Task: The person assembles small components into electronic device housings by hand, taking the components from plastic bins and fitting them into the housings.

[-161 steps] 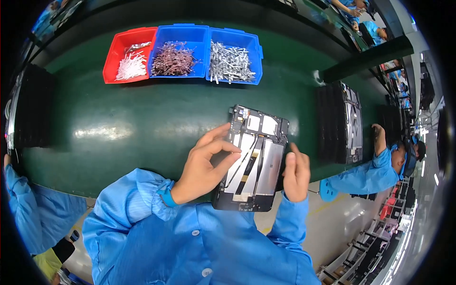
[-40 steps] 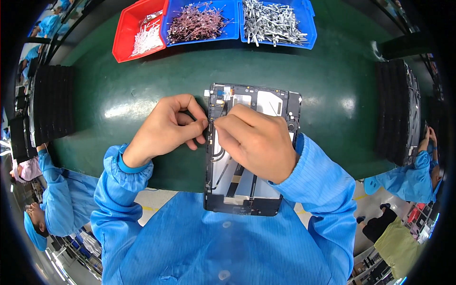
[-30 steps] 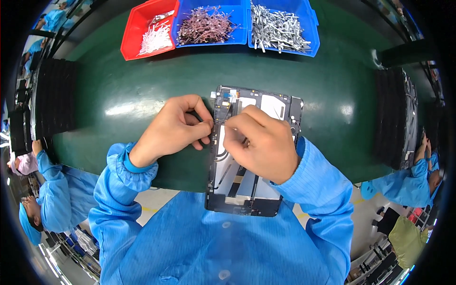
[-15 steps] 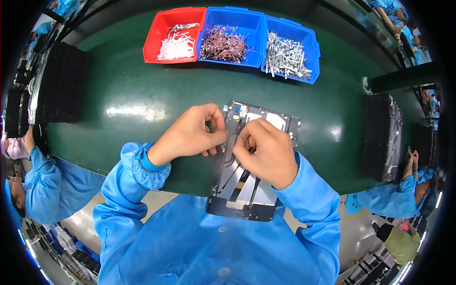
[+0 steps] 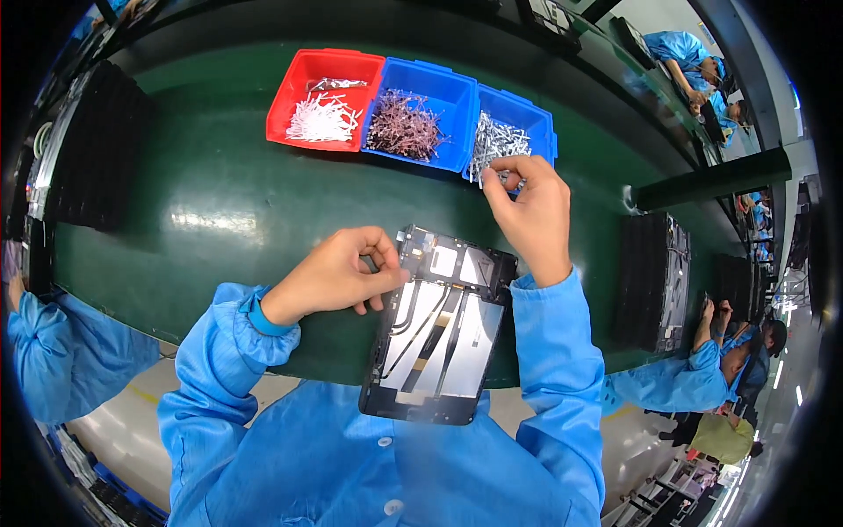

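Observation:
An opened tablet (image 5: 465,338), its inside facing up with black flat cables and silvery panels, lies at the table's near edge. Beside its upper left edge is my left hand (image 5: 338,272), fingers curled and thumb close to the index finger at the tablet's rim. Whatever they pinch is too small to tell. My right hand (image 5: 536,206) reaches over the front of the right blue bin (image 5: 543,132), at the silvery strips (image 5: 499,139). Its thumb and index finger are brought together there; what lies between them cannot be made out.
A red bin (image 5: 283,114) with white strips (image 5: 320,120) and a middle blue bin (image 5: 456,114) with brownish-purple small parts (image 5: 404,127) adjoin the right bin. Black stacks stand left (image 5: 101,149) and right (image 5: 645,281) on the green table (image 5: 219,184). Co-workers in blue sit at both sides.
My right hand has left the tablet and moved forward to the right blue bin. My left hand stays beside the tablet's upper left edge. The whole view has shifted.

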A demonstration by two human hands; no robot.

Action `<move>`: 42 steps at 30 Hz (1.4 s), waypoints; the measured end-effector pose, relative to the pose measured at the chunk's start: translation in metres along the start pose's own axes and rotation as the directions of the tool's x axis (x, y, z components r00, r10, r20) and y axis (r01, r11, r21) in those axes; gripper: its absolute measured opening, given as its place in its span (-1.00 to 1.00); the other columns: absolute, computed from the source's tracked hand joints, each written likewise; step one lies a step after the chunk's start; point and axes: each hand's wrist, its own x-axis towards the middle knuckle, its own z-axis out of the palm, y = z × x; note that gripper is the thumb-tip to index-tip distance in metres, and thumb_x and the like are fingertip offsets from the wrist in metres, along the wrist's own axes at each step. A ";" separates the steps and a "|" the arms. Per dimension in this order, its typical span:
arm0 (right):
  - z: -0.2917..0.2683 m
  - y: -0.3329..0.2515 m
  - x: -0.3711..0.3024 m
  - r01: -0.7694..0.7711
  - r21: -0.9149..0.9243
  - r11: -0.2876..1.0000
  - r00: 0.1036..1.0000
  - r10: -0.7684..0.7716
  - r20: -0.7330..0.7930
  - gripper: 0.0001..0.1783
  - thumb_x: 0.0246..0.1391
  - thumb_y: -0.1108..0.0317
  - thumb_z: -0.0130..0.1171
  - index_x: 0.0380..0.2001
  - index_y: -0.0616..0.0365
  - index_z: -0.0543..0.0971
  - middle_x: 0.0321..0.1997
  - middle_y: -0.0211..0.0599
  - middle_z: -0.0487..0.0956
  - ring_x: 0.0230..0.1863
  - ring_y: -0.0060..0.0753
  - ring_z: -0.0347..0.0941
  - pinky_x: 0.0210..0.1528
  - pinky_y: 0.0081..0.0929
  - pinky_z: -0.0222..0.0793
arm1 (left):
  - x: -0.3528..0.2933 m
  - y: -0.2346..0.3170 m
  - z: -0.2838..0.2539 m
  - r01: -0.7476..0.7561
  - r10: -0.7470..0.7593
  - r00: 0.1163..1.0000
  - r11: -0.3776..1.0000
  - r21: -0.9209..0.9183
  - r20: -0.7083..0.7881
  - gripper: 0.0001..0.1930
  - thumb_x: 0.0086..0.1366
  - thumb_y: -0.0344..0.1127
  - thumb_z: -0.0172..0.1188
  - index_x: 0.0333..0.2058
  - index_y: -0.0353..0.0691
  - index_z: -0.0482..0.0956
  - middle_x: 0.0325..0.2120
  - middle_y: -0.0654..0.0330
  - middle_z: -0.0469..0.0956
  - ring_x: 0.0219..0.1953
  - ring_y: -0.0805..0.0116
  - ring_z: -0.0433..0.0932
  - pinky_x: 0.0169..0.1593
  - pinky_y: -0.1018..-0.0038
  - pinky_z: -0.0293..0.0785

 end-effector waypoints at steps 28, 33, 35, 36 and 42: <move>0.013 -0.035 -0.077 -0.288 0.559 0.777 0.878 -0.018 0.478 -0.91 0.29 0.54 0.27 -0.20 0.32 0.58 -0.38 -0.49 0.59 -0.48 -0.91 0.39 -0.52 -0.80 0.17 | -0.003 -0.002 0.009 -0.297 0.262 0.947 0.935 -0.193 -0.185 -0.82 0.44 -0.29 0.29 -0.18 -0.32 0.60 -0.46 0.27 0.60 -0.49 0.60 0.57 -0.55 0.66 0.42; 0.015 -0.035 -0.076 -0.152 0.574 0.805 0.920 -0.097 0.381 -0.93 0.21 0.56 0.33 -0.24 0.27 0.64 -0.25 -0.44 0.59 -0.50 -0.89 0.36 -0.52 -0.78 0.16 | -0.004 0.001 0.003 -0.239 0.200 0.967 0.926 -0.293 -0.157 -0.86 0.42 -0.34 0.28 -0.20 -0.30 0.61 -0.49 0.28 0.59 -0.51 0.60 0.55 -0.55 0.66 0.39; 0.011 -0.042 -0.071 0.133 0.507 0.851 0.928 -0.286 0.236 -0.92 0.14 0.58 0.37 -0.30 0.22 0.69 -0.21 -0.39 0.56 -0.51 -0.85 0.33 -0.52 -0.75 0.17 | -0.001 -0.001 -0.005 -0.043 0.070 0.997 0.847 -0.530 0.031 -0.89 0.42 -0.36 0.23 -0.23 -0.29 0.62 -0.52 0.30 0.55 -0.57 0.59 0.50 -0.60 0.64 0.34; 0.011 -0.043 -0.072 0.134 0.509 0.850 0.930 -0.285 0.230 -0.92 0.14 0.58 0.37 -0.30 0.22 0.69 -0.21 -0.39 0.56 -0.51 -0.85 0.33 -0.52 -0.75 0.17 | 0.000 -0.001 -0.006 -0.042 0.069 0.997 0.851 -0.524 0.033 -0.89 0.42 -0.36 0.23 -0.23 -0.29 0.62 -0.52 0.30 0.55 -0.57 0.59 0.50 -0.60 0.64 0.34; 0.009 -0.027 -0.076 0.105 0.696 0.710 0.983 -0.179 0.035 -0.92 0.19 0.61 0.31 -0.24 0.30 0.63 -0.24 -0.31 0.54 -0.40 -0.71 0.43 -0.40 -0.72 0.31 | 0.024 0.008 -0.033 -0.501 0.252 0.572 0.861 -0.090 -0.780 -0.80 0.48 -0.24 0.22 -0.16 -0.28 0.64 -0.74 0.44 0.34 -0.80 0.67 0.16 -0.72 0.61 0.00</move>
